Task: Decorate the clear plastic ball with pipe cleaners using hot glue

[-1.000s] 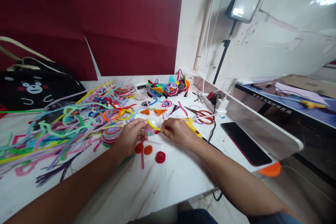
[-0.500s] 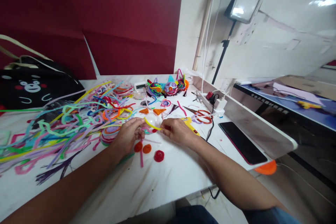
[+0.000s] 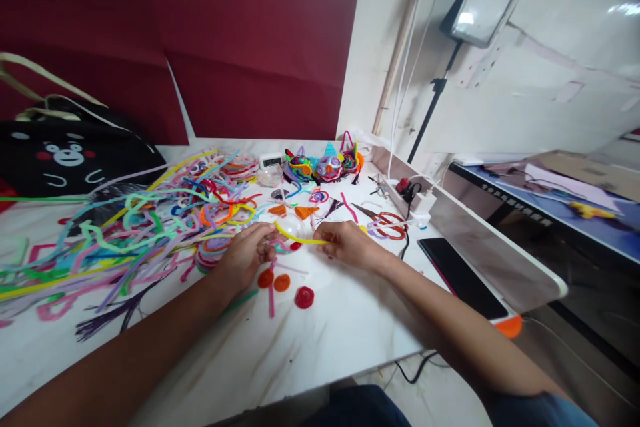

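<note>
A yellow pipe cleaner (image 3: 300,239) stretches between my two hands, slightly curved. My left hand (image 3: 249,250) pinches its left end, and my right hand (image 3: 345,240) pinches the other end. Just behind it lies a clear plastic dome (image 3: 291,225). Two orange coiled discs (image 3: 282,282) and a red coiled disc (image 3: 304,297) lie in front, near a short pink pipe cleaner (image 3: 271,300). Orange triangular pieces (image 3: 305,212) sit beyond the dome.
A heap of coloured pipe cleaners (image 3: 145,227) covers the left side. Scissors (image 3: 390,224) and a black phone (image 3: 463,278) lie to the right, beside a power strip (image 3: 400,195). Several colourful finished pieces (image 3: 329,168) stand at the back. A black bag (image 3: 75,157) is at far left.
My right hand has moved a little to the right, away from my left hand. More of the yellow pipe cleaner now shows, and it is straighter. The view has shifted slightly.
</note>
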The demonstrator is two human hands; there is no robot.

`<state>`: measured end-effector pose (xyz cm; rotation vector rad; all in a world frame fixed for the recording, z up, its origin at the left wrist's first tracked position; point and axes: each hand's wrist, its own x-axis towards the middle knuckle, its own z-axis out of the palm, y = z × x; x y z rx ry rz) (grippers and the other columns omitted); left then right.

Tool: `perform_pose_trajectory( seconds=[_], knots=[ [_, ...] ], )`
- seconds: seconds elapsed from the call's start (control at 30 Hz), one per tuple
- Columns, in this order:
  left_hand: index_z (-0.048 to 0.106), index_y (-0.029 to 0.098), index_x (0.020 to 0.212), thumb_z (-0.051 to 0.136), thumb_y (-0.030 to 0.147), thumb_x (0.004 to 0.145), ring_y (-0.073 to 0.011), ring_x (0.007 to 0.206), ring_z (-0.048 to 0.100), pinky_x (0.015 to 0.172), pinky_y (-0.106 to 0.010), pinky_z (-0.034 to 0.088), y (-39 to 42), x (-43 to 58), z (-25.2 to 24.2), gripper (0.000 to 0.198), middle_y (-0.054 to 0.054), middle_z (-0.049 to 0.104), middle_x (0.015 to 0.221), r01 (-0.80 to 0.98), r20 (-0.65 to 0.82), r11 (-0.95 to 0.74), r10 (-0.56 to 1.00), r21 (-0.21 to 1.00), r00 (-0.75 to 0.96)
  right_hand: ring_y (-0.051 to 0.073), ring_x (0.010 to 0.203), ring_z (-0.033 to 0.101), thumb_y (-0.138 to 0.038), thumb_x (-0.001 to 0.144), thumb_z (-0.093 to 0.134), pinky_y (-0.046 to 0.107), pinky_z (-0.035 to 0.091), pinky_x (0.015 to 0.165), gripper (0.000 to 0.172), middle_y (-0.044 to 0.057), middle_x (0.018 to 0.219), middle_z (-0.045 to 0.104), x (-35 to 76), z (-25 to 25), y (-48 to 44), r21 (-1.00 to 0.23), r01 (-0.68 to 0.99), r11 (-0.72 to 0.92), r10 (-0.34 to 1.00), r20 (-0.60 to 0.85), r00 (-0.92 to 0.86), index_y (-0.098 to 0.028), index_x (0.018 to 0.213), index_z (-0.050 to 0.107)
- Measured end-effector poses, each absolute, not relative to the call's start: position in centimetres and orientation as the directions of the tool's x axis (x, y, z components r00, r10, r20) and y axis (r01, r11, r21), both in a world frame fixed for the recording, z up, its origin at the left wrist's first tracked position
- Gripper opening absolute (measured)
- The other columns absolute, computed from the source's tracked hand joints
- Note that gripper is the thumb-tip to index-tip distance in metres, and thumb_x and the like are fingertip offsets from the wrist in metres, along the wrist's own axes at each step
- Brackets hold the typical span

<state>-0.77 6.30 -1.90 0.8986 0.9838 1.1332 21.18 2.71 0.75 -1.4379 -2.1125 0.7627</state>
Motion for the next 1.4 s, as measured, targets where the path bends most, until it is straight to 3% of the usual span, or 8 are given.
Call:
perform_pose_trajectory(
  seconds=[0.1,0.17,0.3,0.4,0.57,0.9,1.23,1.4],
  knots=[
    [0.06,0.015,0.073,0.077,0.027,0.06,-0.0075,0.045,0.049,0.038,-0.019,0.037,6.2,-0.8,-1.8,0.024,0.003,0.06,0.064,-0.32,-0.171,0.204,0.977,0.925,0.128,0.011,0.059,0.061,-0.015,0.082,0.064,0.021,0.044,0.057,0.01,-0.002,0.07,0.064,21.5,0.6,2.7,-0.836,0.513,0.194,0.934,-0.002,-0.356,-0.016,0.091,0.063],
    [0.06,0.015,0.073,0.076,0.025,0.061,-0.0076,0.046,0.05,0.038,-0.019,0.036,6.1,-0.8,-1.5,0.023,0.002,0.06,0.063,-0.334,-0.18,0.21,0.976,0.919,0.119,0.011,0.057,0.062,-0.025,0.08,0.07,0.021,0.046,0.053,0.017,-0.002,0.07,0.063,21.5,0.5,2.6,-0.928,0.36,0.095,0.921,-0.055,-0.386,-0.016,0.092,0.062],
    [0.058,0.015,0.071,0.075,0.024,0.062,-0.0067,0.045,0.049,0.037,-0.018,0.034,6.0,-0.8,-1.1,0.021,0.004,0.057,0.06,-0.369,-0.198,0.224,0.974,0.902,0.107,0.012,0.053,0.062,-0.046,0.065,0.082,0.021,0.047,0.048,0.044,-0.004,0.063,0.06,21.5,0.1,2.7,-0.983,0.184,-0.01,0.908,-0.086,-0.41,-0.016,0.09,0.061],
    [0.057,0.016,0.071,0.075,0.023,0.063,-0.0062,0.044,0.048,0.037,-0.018,0.034,6.0,-0.9,-1.1,0.021,0.005,0.057,0.06,-0.375,-0.212,0.242,0.97,0.895,0.12,0.01,0.048,0.056,-0.049,0.064,0.081,0.02,0.04,0.043,0.047,-0.004,0.062,0.061,21.3,-0.2,2.9,-0.992,0.128,-0.004,0.925,-0.052,-0.377,-0.016,0.089,0.061],
    [0.059,0.015,0.074,0.072,0.023,0.067,-0.0061,0.042,0.049,0.037,-0.018,0.035,6.2,-1.1,-1.6,0.017,0.004,0.06,0.063,-0.389,-0.204,0.25,0.967,0.887,0.154,0.006,0.047,0.043,-0.046,0.066,0.079,0.02,0.032,0.045,0.041,-0.004,0.065,0.059,20.7,-0.8,3.3,-0.986,0.152,0.073,0.949,0.021,-0.314,-0.015,0.086,0.063],
    [0.059,0.015,0.073,0.071,0.021,0.069,-0.0057,0.04,0.047,0.035,-0.017,0.035,6.2,-1.1,-1.6,0.014,0.004,0.059,0.06,-0.415,-0.271,0.319,0.947,0.852,0.171,0.008,0.057,0.043,-0.037,0.078,0.068,0.022,0.033,0.054,0.024,-0.002,0.066,0.056,21.1,-1.0,4.4,-0.908,0.312,0.278,0.926,0.167,-0.339,-0.014,0.084,0.068],
    [0.057,0.015,0.07,0.073,0.02,0.067,-0.0046,0.036,0.044,0.033,-0.016,0.032,6.3,-1.2,-1.5,0.017,0.005,0.057,0.057,-0.436,-0.306,0.362,0.932,0.824,0.196,0.008,0.056,0.043,-0.029,0.074,0.067,0.02,0.034,0.054,0.017,-0.003,0.061,0.055,20.4,-0.9,4.7,-0.9,0.358,0.248,0.943,0.139,-0.303,-0.013,0.078,0.07],
    [0.057,0.014,0.072,0.073,0.023,0.069,-0.0044,0.034,0.043,0.032,-0.017,0.032,6.4,-1.3,-1.6,0.019,0.005,0.057,0.055,-0.425,-0.301,0.364,0.93,0.829,0.208,0.009,0.058,0.045,-0.034,0.073,0.067,0.02,0.034,0.053,0.02,-0.003,0.06,0.055,19.9,-1.1,4.7,-0.89,0.407,0.205,0.964,0.112,-0.24,-0.014,0.075,0.07]
  ],
)
